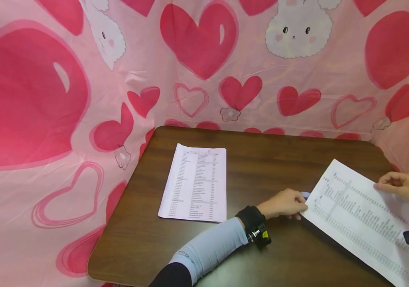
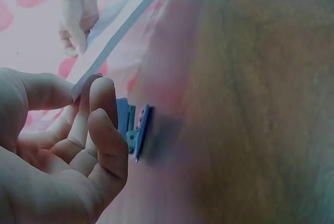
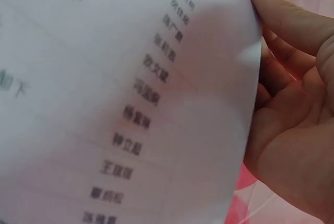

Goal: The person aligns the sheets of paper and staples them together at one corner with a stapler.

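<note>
Plainly, the left grip (image 1: 285,202) pinches the printed paper (image 1: 362,223) at a corner, the right grip (image 1: 408,189) its far edge.

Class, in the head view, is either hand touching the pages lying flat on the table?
No: the left hand and right hand both hold other papers, away from the flat pages.

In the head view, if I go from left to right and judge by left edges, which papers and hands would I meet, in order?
Flat-lying printed paper → left hand → held printed paper, pinched at its corner by that hand → right hand, at the paper's far edge.
</note>
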Demonstrator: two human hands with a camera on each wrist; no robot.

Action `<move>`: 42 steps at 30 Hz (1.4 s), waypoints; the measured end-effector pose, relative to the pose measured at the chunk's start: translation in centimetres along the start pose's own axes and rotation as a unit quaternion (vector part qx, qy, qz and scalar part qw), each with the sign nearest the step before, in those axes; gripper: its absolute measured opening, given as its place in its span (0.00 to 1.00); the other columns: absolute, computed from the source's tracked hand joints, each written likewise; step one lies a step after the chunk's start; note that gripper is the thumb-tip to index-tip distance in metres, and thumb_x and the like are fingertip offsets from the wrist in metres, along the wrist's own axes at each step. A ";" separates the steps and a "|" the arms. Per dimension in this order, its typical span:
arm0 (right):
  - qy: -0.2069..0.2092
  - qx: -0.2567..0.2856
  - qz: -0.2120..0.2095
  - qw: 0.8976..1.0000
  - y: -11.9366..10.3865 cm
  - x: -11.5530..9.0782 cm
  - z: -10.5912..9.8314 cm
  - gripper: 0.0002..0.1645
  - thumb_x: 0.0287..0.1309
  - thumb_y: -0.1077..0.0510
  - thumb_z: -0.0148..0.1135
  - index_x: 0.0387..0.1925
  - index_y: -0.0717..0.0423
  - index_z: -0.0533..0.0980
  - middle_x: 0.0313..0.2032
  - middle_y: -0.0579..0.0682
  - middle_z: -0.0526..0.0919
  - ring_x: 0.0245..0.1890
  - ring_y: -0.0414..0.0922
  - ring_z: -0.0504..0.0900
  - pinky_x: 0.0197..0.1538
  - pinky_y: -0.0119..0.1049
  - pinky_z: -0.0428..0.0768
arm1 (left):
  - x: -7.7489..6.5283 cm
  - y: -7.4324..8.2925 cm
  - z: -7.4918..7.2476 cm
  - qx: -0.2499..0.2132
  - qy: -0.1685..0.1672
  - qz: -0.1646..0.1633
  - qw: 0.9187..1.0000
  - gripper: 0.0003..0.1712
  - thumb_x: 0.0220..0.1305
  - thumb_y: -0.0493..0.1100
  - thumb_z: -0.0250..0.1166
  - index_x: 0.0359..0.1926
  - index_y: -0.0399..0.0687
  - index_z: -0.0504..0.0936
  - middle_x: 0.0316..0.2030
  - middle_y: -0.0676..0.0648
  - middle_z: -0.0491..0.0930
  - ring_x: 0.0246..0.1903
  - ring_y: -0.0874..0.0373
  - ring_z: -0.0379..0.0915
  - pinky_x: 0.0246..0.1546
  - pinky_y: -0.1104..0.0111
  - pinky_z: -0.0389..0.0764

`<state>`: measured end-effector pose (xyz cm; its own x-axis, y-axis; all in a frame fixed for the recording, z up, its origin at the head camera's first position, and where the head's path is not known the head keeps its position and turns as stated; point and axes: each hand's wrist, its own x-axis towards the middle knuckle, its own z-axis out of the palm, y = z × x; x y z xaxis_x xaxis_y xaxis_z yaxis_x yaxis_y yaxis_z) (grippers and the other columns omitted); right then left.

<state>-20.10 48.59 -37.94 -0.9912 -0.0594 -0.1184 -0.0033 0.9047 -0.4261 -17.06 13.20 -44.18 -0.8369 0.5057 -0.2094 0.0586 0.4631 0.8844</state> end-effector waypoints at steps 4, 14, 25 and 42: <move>0.006 -0.012 -0.022 1.000 -0.9 0.0 -0.2 0.20 0.60 0.46 0.65 0.36 0.61 0.78 0.25 0.44 0.77 0.27 0.33 0.64 0.29 0.30 0.64 | 0.0 -0.2 -0.6 -0.013 0.004 -0.006 1.000 0.03 0.63 0.40 0.63 0.32 0.48 0.79 0.20 0.56 0.78 0.16 0.64 0.77 0.16 0.71 0.74; 0.047 -0.018 -0.053 0.997 -3.4 -0.1 -1.1 0.18 0.60 0.49 0.66 0.36 0.61 0.77 0.24 0.45 0.75 0.26 0.33 0.65 0.28 0.30 0.63 | 0.1 -0.5 -3.4 -0.038 0.006 -0.004 0.999 0.03 0.66 0.41 0.63 0.37 0.46 0.80 0.24 0.53 0.79 0.24 0.54 0.82 0.22 0.67 0.77; 0.048 -0.019 -0.068 0.996 -5.3 -0.3 -0.5 0.17 0.62 0.48 0.64 0.35 0.60 0.77 0.26 0.51 0.79 0.22 0.40 0.72 0.25 0.30 0.72 | -0.2 -1.1 -6.6 -0.084 0.026 0.014 0.996 0.04 0.67 0.41 0.63 0.38 0.46 0.81 0.26 0.51 0.81 0.33 0.41 0.84 0.26 0.58 0.79; 0.041 0.007 -0.104 0.994 -7.4 -0.4 0.3 0.13 0.62 0.52 0.65 0.33 0.58 0.75 0.23 0.46 0.79 0.21 0.38 0.73 0.25 0.30 0.71 | -0.7 -1.7 -10.0 -0.123 0.051 0.040 0.990 0.06 0.67 0.41 0.62 0.39 0.43 0.82 0.28 0.49 0.81 0.38 0.30 0.80 0.26 0.58 0.77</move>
<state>-19.67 41.76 -35.02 -0.9766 -0.2100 0.0460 -0.2082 0.8708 -0.4454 -21.97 4.77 -41.41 -0.8860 0.4521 -0.1032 0.0022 0.2266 0.9740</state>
